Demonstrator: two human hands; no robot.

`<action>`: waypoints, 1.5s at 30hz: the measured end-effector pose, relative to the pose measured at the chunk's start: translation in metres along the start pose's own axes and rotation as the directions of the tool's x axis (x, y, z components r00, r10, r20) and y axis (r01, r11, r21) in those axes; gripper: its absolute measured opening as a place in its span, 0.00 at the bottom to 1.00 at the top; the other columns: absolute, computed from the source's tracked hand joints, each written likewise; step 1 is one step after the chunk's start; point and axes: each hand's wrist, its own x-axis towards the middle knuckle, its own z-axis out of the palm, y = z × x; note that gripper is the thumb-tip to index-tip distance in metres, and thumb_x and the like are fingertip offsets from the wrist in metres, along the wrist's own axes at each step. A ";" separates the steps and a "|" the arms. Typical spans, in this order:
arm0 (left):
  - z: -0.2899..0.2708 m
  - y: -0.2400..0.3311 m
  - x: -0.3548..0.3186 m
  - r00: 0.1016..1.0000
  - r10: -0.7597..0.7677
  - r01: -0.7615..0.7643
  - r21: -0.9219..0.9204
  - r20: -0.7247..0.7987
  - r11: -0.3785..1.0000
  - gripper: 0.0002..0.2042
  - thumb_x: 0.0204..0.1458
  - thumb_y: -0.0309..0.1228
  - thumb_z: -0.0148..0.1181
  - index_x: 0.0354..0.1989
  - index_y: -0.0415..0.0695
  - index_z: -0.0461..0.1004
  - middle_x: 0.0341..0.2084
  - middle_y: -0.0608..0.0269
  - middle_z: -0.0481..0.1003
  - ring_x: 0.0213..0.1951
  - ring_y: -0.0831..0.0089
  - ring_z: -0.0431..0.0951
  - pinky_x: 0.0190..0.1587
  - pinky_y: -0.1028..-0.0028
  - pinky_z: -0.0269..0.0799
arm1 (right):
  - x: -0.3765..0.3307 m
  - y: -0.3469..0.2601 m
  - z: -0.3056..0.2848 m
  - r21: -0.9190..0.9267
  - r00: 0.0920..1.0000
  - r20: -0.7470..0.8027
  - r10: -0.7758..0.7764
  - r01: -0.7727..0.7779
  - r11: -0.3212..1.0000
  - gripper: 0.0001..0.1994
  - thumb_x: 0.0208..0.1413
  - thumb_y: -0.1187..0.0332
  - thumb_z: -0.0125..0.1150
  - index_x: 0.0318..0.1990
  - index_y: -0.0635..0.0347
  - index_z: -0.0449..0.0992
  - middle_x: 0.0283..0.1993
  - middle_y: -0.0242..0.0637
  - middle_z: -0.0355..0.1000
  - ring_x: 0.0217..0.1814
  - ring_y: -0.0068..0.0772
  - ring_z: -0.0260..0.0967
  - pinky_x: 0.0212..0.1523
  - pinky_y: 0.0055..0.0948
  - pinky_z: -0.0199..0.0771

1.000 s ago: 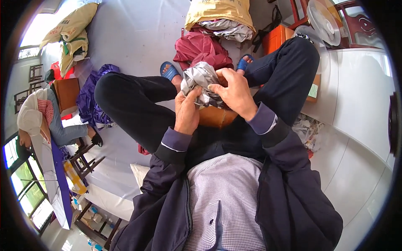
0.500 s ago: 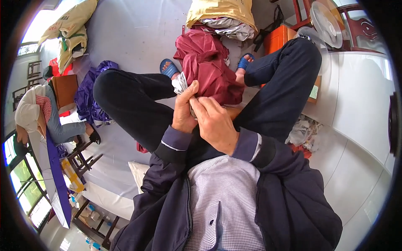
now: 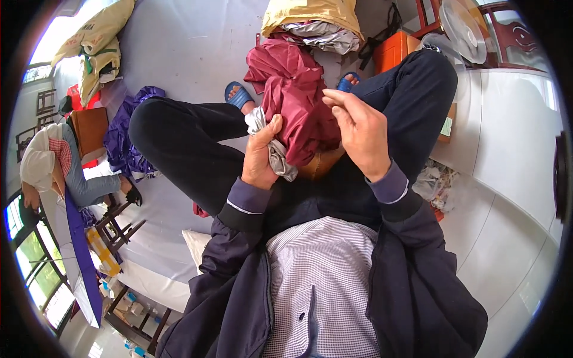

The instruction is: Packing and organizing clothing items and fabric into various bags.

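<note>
A large maroon cloth with a silver-grey underside hangs between my knees and trails to the floor. My left hand is closed around its bunched near edge, thumb on top, with silver folds showing on both sides of the fingers. To the right, my right hand is raised over the cloth's right side, apart from my left hand. Its fingertips are drawn together with the thumb; anything between them is too small to make out. Below the cloth, a tan-brown surface partly shows between my thighs.
Beyond my feet stands a yellow sack stuffed with silver-grey cloth. An orange box is past my right knee. Purple cloth lies left of my left knee. A person sits at far left by a purple-and-silver panel.
My right hand has come away from my left hand, moving right and up. More of the silver underside now shows by my left hand, which keeps its hold on the cloth.
</note>
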 end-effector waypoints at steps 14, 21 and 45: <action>0.002 0.014 -0.015 0.998 0.017 -0.016 -0.014 0.063 1.000 0.14 0.61 0.29 0.60 0.55 0.44 0.74 0.51 0.62 0.78 0.53 0.67 0.78 0.60 0.62 0.72 | -0.004 0.010 0.000 -0.220 0.883 0.100 -0.458 0.469 0.855 0.15 0.39 0.83 0.61 0.39 0.62 0.78 0.38 0.40 0.75 0.42 0.43 0.76 0.46 0.37 0.79; 0.000 0.013 -0.012 0.989 0.106 -0.100 -0.061 0.099 0.993 0.15 0.66 0.34 0.53 0.59 0.45 0.70 0.56 0.62 0.75 0.57 0.65 0.75 0.64 0.60 0.67 | -0.020 -0.003 0.006 -0.182 0.819 0.312 -0.482 0.549 0.816 0.14 0.40 0.80 0.60 0.39 0.62 0.76 0.36 0.39 0.71 0.40 0.42 0.75 0.42 0.37 0.77; 0.029 0.008 -0.015 0.989 0.118 -0.141 0.316 0.091 0.938 0.24 0.53 0.15 0.62 0.59 0.37 0.68 0.48 0.57 0.78 0.46 0.67 0.81 0.53 0.67 0.78 | 0.014 0.017 0.020 0.179 0.916 0.395 -0.073 0.002 0.984 0.22 0.68 0.50 0.53 0.41 0.67 0.73 0.31 0.51 0.70 0.34 0.52 0.71 0.36 0.39 0.67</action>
